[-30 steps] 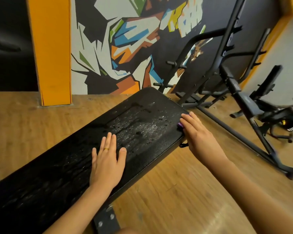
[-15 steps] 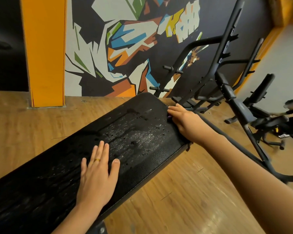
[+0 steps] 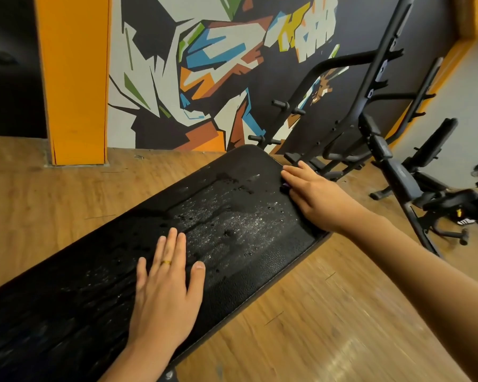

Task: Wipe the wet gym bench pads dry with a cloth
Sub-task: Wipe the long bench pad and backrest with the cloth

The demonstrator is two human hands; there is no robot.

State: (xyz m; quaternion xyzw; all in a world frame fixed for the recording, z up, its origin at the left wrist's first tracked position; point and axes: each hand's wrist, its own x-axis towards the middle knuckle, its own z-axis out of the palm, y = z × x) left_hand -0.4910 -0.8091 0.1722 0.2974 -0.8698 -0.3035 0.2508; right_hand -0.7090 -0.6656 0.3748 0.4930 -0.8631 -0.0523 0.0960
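Both hands lie on the bench: the left hand is spread flat, fingers straight and gripping nothing, bracing near the middle of the pad, while the right hand reaches to the pad's right edge near the far end, fingers nearly straight and pressing down on the cloth; whether the thumb hooks the cloth underneath cannot be seen. The bench pad is by far the largest thing here, 1 long black slab whose long axis runs from the lower left, close to the person, up and away to a rounded far end that points toward the painted wall. It looks like firm padded vinyl with a pebbled grain, heavy and fixed on its frame, so it needs no holding, only a steadying palm; wet, its surface is likely slick, and strokes along its length should clear it fastest. The cloth shows only as a small purple sliver beside the right fingers, touching the pad's edge; it is probably soft, light and limp, best kept bunched under a flat palm. Smallest are the water droplets, beaded between the 2 hands.
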